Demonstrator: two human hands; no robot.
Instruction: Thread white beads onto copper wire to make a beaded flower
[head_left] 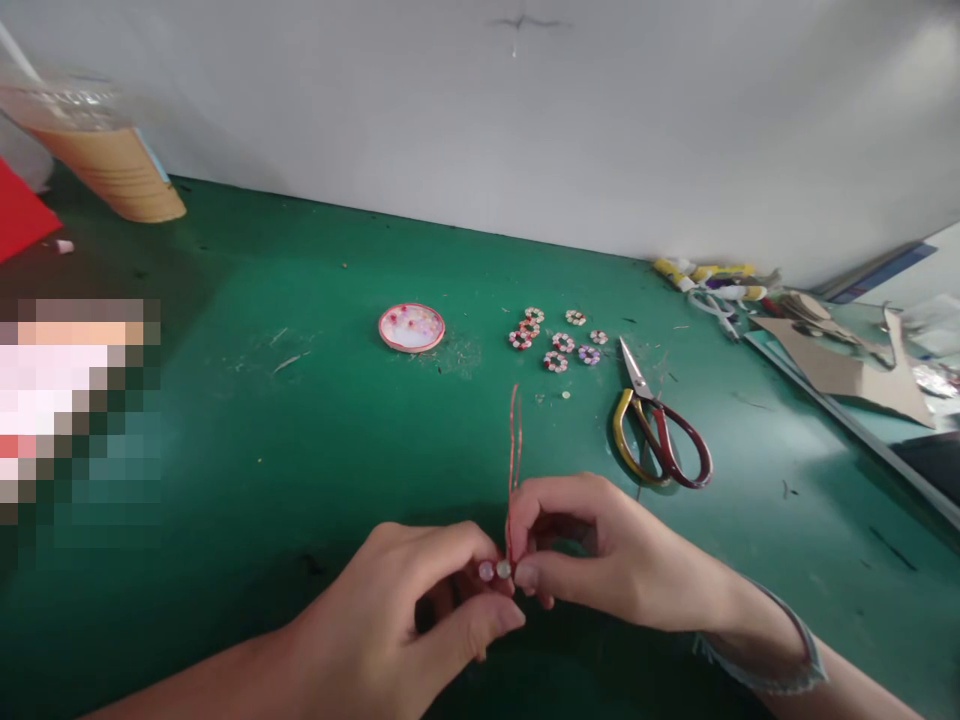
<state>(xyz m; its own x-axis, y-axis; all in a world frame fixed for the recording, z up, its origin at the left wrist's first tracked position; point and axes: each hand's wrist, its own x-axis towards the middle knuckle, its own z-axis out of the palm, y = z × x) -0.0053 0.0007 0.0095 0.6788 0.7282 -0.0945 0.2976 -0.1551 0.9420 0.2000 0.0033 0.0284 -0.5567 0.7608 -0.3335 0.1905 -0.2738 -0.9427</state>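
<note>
My left hand (442, 600) is closed at the lower middle, its thumb and fingers around small round beads (487, 571), one pinkish and one pale green. Against it, my right hand (577, 545) pinches a thin red cord (514, 450) right beside the beads. Two strands of this cord stand up from the fingers. Beyond the hands lie several small beaded rings (556, 362) in red, white and purple. A shallow round dish (412, 328) with a red rim holds loose beads. Scissors (660, 430) with red and yellow handles rest to the right, blades slightly crossed.
A plastic cup (112, 150) with a brown drink and a straw stands at the back left. Cardboard scraps (847, 360) lie at the right, near glue tubes (675, 273). Thread clippings are scattered over the green table (300, 270). A grey wall rises behind it.
</note>
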